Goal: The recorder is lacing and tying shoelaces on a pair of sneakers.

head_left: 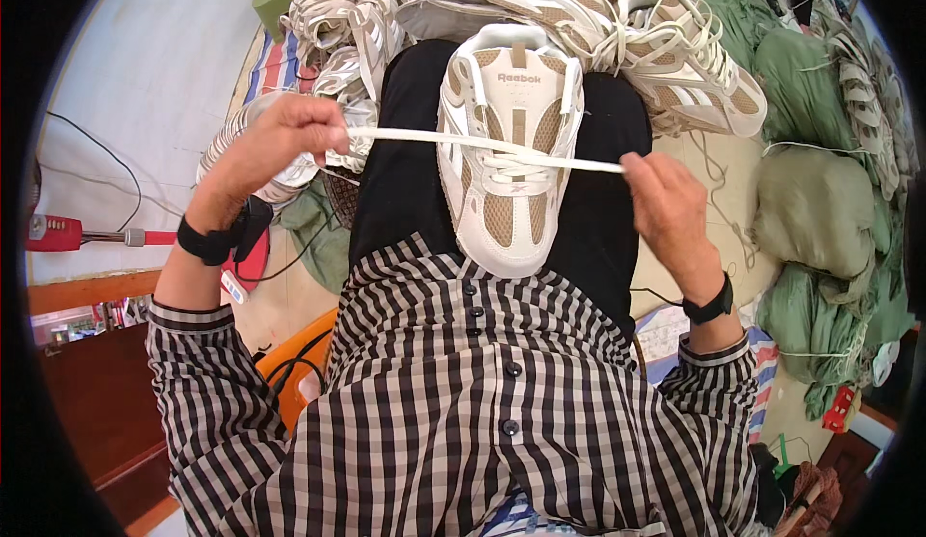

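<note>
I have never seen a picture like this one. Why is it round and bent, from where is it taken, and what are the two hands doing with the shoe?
There is no machine here. A person wears a wide camera on the head, looking down, so the edges bend and the checked shirt fills the bottom. A white and beige shoe rests on the person's lap, on black trousers. The left hand and the right hand each pinch one end of a flat white lace, pulled tight across the shoe. Beyond the knees lies a pile of similar shoes, and at the right are green sacks.
</note>
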Action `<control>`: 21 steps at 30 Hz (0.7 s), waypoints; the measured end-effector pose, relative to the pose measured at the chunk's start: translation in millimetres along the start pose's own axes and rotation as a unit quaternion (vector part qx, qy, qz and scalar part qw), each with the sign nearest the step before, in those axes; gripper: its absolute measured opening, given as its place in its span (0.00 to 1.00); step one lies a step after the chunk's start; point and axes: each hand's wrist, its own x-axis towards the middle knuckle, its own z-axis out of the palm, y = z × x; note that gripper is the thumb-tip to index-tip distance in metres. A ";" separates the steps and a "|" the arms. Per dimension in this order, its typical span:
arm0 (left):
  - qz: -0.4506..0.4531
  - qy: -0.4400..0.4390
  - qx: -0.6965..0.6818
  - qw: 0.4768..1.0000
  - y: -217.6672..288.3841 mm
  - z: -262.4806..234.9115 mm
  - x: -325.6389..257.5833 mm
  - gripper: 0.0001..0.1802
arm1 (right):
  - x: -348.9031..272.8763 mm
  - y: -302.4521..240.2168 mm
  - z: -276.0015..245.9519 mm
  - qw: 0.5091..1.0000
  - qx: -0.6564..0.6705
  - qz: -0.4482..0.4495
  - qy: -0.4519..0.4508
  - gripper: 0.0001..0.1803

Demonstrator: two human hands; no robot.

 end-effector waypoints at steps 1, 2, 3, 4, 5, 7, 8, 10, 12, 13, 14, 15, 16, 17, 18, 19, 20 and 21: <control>0.031 -0.008 -0.015 0.999 -9.2 2.3 0.4 0.09 | -0.1 6.1 0.4 1.000 -0.003 0.005 -0.007 0.11; 0.010 -0.014 -0.016 1.000 -16.9 5.4 -0.1 0.08 | -0.2 12.6 0.6 1.000 -0.021 0.021 -0.003 0.11; -0.004 -0.023 -0.021 1.000 -22.8 7.6 -0.2 0.07 | -0.8 19.0 0.5 0.999 -0.040 0.035 0.002 0.11; 0.009 -0.031 -0.010 0.999 -26.9 7.5 0.1 0.06 | -2.2 24.9 -0.1 0.997 -0.040 0.060 -0.012 0.10; -0.009 -0.029 -0.006 1.000 -30.0 8.0 0.4 0.06 | -4.0 30.6 -0.6 0.997 -0.040 0.059 -0.012 0.10; 0.004 -0.011 -0.053 0.999 -34.6 9.9 2.5 0.07 | -9.1 41.6 -2.1 0.991 -0.081 0.102 -0.021 0.10; -0.009 -0.006 -0.049 0.999 -36.1 9.7 3.3 0.07 | -11.8 47.6 -3.1 0.990 -0.078 0.114 -0.013 0.09; 0.003 0.028 -0.058 0.998 -39.0 10.1 5.0 0.06 | -20.0 58.1 -6.9 0.986 -0.098 0.136 -0.019 0.09; 0.021 0.049 -0.012 0.999 -42.1 12.0 4.9 0.05 | -27.5 69.2 -9.5 0.979 -0.124 0.162 -0.014 0.06; 0.036 0.071 0.039 0.996 -43.4 12.7 3.6 0.05 | -31.4 74.5 -11.2 0.979 -0.123 0.161 -0.012 0.06; 0.035 0.072 0.039 0.996 -44.8 13.7 3.3 0.05 | -35.9 79.3 -12.9 0.971 -0.140 0.189 -0.034 0.07; 0.048 0.101 0.088 0.990 -46.1 14.4 2.4 0.04 | -39.7 84.2 -14.7 0.960 -0.163 0.223 -0.058 0.08; 0.071 0.124 0.133 0.981 -47.3 14.1 0.8 0.03 | -43.0 88.8 -15.5 0.960 -0.160 0.223 -0.051 0.07; 0.060 0.130 0.137 0.980 -48.6 14.0 -0.4 0.03 | -45.8 93.3 -16.3 0.962 -0.153 0.218 -0.053 0.07; 0.044 0.136 0.135 0.980 -50.0 13.0 -2.0 0.02 | -48.7 97.1 -16.8 0.964 -0.147 0.217 -0.037 0.06; 0.028 0.141 0.133 0.981 -51.6 12.1 -3.0 0.02 | -51.1 100.3 -16.8 0.967 -0.142 0.211 -0.022 0.06; 0.028 0.141 0.133 0.981 -53.7 11.5 -4.0 0.02 | -52.7 104.1 -17.6 0.966 -0.141 0.216 -0.020 0.06; 0.063 0.167 0.184 0.967 -55.9 10.6 -5.2 0.02 | -53.9 107.2 -17.4 0.962 -0.133 0.237 -0.033 0.06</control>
